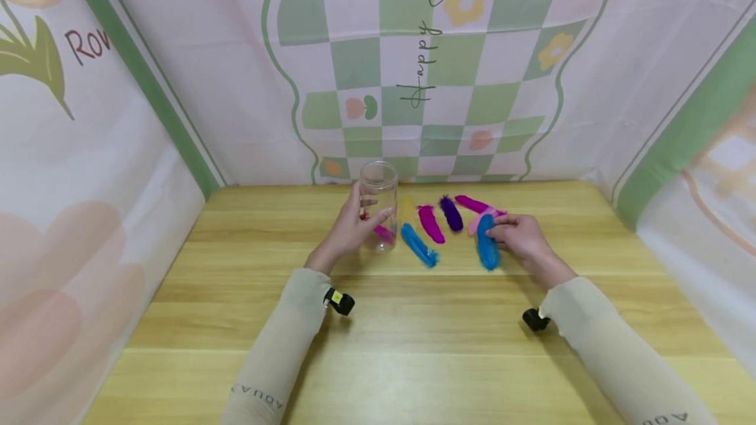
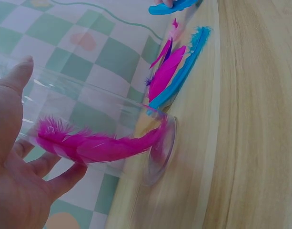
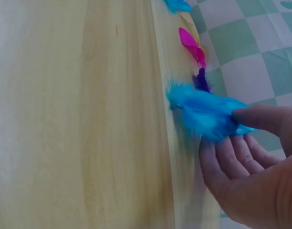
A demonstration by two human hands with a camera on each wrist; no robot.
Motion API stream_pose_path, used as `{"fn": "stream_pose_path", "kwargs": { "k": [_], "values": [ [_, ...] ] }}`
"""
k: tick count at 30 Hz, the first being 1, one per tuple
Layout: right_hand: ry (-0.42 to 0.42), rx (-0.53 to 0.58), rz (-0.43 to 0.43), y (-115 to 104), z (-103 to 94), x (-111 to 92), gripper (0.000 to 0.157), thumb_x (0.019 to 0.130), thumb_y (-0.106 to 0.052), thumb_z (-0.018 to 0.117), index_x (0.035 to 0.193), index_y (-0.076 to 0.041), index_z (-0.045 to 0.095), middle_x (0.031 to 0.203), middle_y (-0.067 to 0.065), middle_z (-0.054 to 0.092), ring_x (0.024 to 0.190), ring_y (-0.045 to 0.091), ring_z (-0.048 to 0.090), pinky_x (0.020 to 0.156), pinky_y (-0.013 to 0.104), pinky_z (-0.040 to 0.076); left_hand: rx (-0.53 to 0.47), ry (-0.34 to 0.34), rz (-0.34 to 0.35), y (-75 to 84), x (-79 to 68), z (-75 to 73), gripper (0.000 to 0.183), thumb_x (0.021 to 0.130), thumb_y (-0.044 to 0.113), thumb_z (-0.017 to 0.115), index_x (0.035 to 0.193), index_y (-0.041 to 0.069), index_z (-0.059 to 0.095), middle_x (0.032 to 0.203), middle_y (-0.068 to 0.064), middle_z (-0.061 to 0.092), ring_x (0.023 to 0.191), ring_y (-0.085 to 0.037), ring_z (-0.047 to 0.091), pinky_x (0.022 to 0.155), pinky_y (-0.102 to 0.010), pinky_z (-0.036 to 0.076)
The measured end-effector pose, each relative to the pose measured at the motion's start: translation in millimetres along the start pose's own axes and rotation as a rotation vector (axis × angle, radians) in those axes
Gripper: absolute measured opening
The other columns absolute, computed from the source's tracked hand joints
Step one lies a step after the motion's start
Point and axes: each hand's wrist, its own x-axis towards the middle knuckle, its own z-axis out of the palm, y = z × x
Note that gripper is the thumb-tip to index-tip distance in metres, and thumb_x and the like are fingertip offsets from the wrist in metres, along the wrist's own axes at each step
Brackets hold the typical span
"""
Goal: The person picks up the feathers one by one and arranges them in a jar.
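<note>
My left hand (image 1: pixel 353 227) grips a clear, open-topped plastic jar (image 1: pixel 384 192) that stands at the back of the table. A magenta feather (image 2: pixel 103 145) leans inside the jar, down to its base. My right hand (image 1: pixel 522 236) pinches a blue feather (image 3: pixel 207 112) between thumb and fingers, over the table to the right. Between the hands lie another blue feather (image 1: pixel 418 245), a magenta feather (image 1: pixel 431 223), a dark purple feather (image 1: pixel 451 214) and a yellow feather (image 1: pixel 408 208). Close behind the right hand are a second loose magenta feather (image 1: pixel 471 202) and a pale pink feather (image 1: pixel 474 223).
The wooden table (image 1: pixel 407 346) ends at a hanging cloth (image 1: pixel 366 58) with green and white checks, right behind the jar and feathers. More printed cloth (image 1: pixel 118 215) closes off the left side, and the right side too. A small black camera sits at each wrist.
</note>
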Motion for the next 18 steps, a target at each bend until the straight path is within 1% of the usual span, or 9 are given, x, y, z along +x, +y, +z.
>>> {"fn": "stream_pose_path", "kwargs": {
  "k": [3,7,9,16,18],
  "values": [
    [-0.007,0.001,0.005,-2.4,0.6,-1.8,0.053,0.100,-0.010,0.064,0.142,0.014,0.043,0.122,0.018,0.062,0.090,0.007,0.069,0.085,0.027,0.059,-0.002,0.000,-0.002,0.4,0.1,-0.1,0.068,0.097,0.041,0.071,0.149,0.023,0.030,0.150,-0.006,0.044,0.136,-0.031,0.050,0.109,-0.057,0.044],
    [-0.002,-0.025,-0.001,-4.5,1.4,-2.2,0.051,0.100,-0.010,0.063,0.142,0.013,0.044,0.125,0.020,0.060,0.089,0.007,0.067,0.084,0.027,0.059,-0.006,0.000,-0.001,0.6,0.5,0.1,0.067,0.097,0.040,0.071,0.148,0.023,0.030,0.150,-0.006,0.044,0.136,-0.031,0.050,0.109,-0.058,0.043],
    [0.004,-0.033,-0.008,-4.9,1.7,-1.7,0.050,0.101,-0.011,0.063,0.141,0.013,0.046,0.126,0.021,0.059,0.088,0.006,0.066,0.083,0.026,0.059,-0.006,-0.002,0.001,0.6,0.6,-0.1,0.067,0.097,0.040,0.071,0.148,0.023,0.030,0.151,-0.008,0.044,0.136,-0.031,0.050,0.109,-0.058,0.043],
    [0.012,-0.040,-0.026,-6.7,1.9,-2.2,0.047,0.102,-0.013,0.062,0.138,0.015,0.049,0.126,0.020,0.056,0.087,0.005,0.065,0.083,0.026,0.059,0.007,-0.006,0.006,-0.5,0.8,-0.6,0.067,0.097,0.041,0.070,0.148,0.022,0.031,0.150,-0.010,0.045,0.136,-0.033,0.050,0.107,-0.054,0.047],
    [0.013,-0.040,-0.028,-7.8,2.2,-2.8,0.046,0.102,-0.013,0.062,0.137,0.015,0.050,0.126,0.020,0.056,0.086,0.005,0.065,0.083,0.027,0.059,0.008,-0.006,0.009,-1.3,0.9,-0.6,0.067,0.097,0.040,0.070,0.147,0.021,0.031,0.151,-0.013,0.044,0.136,-0.035,0.050,0.106,-0.055,0.046]
  ]
}}
